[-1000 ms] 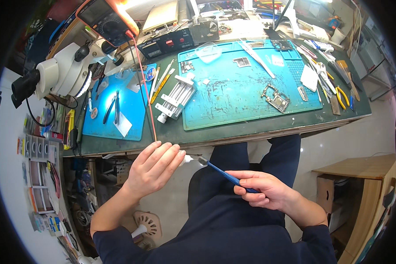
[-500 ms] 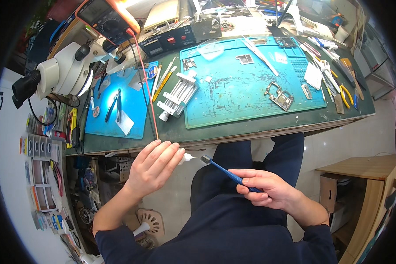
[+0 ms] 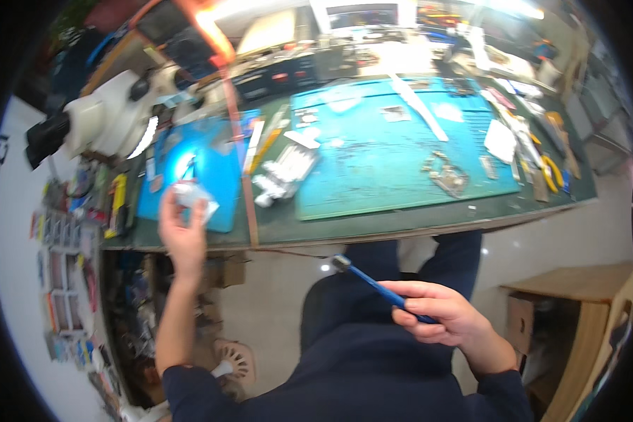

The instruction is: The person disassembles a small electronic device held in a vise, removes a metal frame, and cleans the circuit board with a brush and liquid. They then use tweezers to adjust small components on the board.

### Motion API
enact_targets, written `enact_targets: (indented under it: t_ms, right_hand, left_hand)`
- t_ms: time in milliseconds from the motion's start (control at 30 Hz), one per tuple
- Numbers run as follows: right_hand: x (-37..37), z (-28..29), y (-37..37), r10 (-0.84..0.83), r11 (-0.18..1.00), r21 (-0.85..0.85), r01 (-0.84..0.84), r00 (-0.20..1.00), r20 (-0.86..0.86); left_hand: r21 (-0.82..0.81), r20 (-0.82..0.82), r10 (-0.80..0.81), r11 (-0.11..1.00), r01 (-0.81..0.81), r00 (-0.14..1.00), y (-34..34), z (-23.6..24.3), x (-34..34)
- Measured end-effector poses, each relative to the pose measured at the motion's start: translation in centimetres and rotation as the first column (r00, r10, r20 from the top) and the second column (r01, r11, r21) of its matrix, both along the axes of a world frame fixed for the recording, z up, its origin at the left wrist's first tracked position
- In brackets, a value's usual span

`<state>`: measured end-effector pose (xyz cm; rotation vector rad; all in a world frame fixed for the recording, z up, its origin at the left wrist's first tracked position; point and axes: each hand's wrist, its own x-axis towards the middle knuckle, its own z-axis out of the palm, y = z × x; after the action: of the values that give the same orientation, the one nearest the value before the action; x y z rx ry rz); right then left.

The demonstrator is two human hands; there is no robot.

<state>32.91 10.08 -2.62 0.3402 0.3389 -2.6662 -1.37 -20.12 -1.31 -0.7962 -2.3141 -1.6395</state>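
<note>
My left hand [image 3: 183, 232], blurred by motion, is raised at the front of the smaller blue mat [image 3: 224, 162], closed around what looks like the small white bottle [image 3: 188, 191]. A pale card lies just beyond it, near dark tweezers under the bright spot of light. My right hand [image 3: 443, 316] grips the handle of a blue brush [image 3: 373, 283] over my lap, its dark bristled head pointing up to the left.
A microscope [image 3: 105, 116] stands at left. A larger blue mat [image 3: 373, 183] bears a metal phone board frame [image 3: 446, 176], beside a metal clamp [image 3: 287, 169]. Pliers [image 3: 550, 172] lie at right. A multimeter stands behind, and a wooden cabinet [image 3: 570, 278] is below right.
My left hand has moved away from the brush head, leftward and up to the smaller mat with the bottle. My right hand and brush have shifted slightly down. The view is now blurred.
</note>
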Motion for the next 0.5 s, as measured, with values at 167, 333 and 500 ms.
enact_targets:
  t_ms: [167,333,500]
  right_hand:
    - [3.7,2.6,4.1,-0.131,0.656,0.723,0.216,0.976,-0.174]
    - [8.0,2.4,9.2,-0.444,-0.077,0.949,0.307,0.841,-0.309]
    - [9.6,2.2,12.4,-0.390,-0.542,0.825,0.157,0.823,-0.412]
  left_hand:
    - [-0.217,-0.043,0.072,0.973,-0.080,0.996,-2.5,-4.0,-6.4]
    - [-0.267,-0.185,0.182,0.937,-0.227,0.966,-1.3,-2.7,-4.1]
    - [-0.170,-0.596,0.356,0.820,-0.546,0.720,1.4,-1.4,2.3]
